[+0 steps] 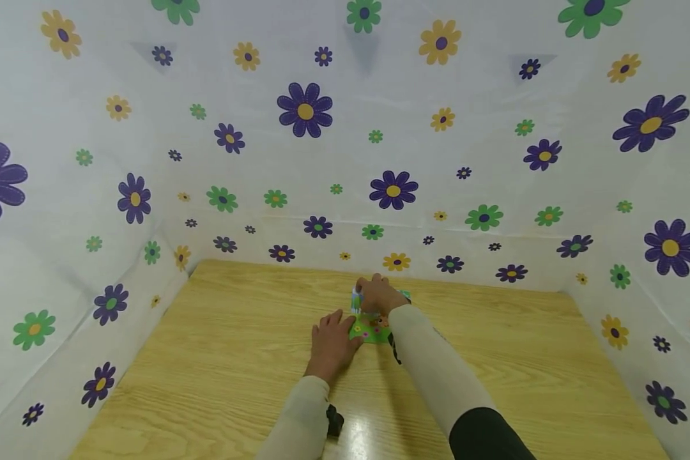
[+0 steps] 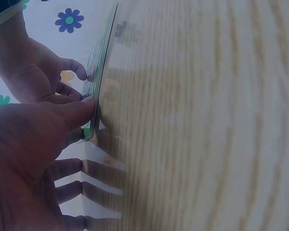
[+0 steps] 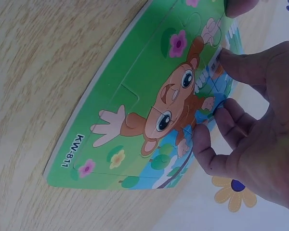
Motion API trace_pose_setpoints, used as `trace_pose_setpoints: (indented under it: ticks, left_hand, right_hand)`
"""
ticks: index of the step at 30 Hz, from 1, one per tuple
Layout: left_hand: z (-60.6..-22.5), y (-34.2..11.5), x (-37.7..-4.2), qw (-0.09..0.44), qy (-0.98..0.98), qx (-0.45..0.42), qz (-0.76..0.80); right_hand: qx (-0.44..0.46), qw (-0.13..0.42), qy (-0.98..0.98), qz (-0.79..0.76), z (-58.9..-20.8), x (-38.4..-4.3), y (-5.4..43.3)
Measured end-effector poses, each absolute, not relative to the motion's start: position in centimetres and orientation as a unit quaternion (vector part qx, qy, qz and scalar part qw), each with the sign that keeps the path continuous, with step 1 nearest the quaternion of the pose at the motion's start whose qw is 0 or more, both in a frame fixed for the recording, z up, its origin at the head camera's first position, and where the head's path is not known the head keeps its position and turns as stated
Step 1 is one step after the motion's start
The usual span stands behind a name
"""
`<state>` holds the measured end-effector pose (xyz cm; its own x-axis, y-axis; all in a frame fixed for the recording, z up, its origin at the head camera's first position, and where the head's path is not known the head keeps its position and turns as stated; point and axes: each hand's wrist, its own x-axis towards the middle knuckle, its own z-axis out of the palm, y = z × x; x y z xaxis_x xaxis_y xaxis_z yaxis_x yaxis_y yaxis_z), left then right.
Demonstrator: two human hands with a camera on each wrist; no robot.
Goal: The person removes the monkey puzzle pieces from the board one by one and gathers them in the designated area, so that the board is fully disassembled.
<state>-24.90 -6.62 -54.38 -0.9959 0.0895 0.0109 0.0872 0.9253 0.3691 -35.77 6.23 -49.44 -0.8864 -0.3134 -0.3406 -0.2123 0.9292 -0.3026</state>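
A flat jigsaw puzzle lies on the wooden table, green with flowers and a brown monkey and a blue strip along its far part. Most of its pieces sit joined inside a green border marked KW-811. At its left edge rests my left hand, the thumb on the board's rim and the other fingers spread on the tabletop. My right hand reaches over the far part, its thumb and bent fingers set apart with their tips at the puzzle's surface. Those fingers hide some of the picture.
The wooden table runs up to a white cloth backdrop printed with purple, green and yellow flowers, which stands behind it and on both sides. A dark strap-like item is on my left wrist.
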Motion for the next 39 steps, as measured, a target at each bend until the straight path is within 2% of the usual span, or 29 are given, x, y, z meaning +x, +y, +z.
trace_pose_setpoints:
  ticks: [5, 23, 39]
  left_hand:
    - [-54.05, -6.59, -24.74, -0.008, 0.982, 0.048, 0.184]
    - [-54.01, -6.48, -24.85, 0.009, 0.981, 0.048, 0.19]
    - [-53.91, -6.38, -24.76, 0.004, 0.983, 0.049, 0.179]
  right_hand:
    - [-0.139, 0.196, 0.962, -0.132, -49.43, -35.86, 6.18]
    - [-0.141, 0.191, 0.966, -0.104, -48.89, -35.69, 6.17]
    - [-0.162, 0.182, 0.966, -0.083, -48.57, -35.47, 6.5]
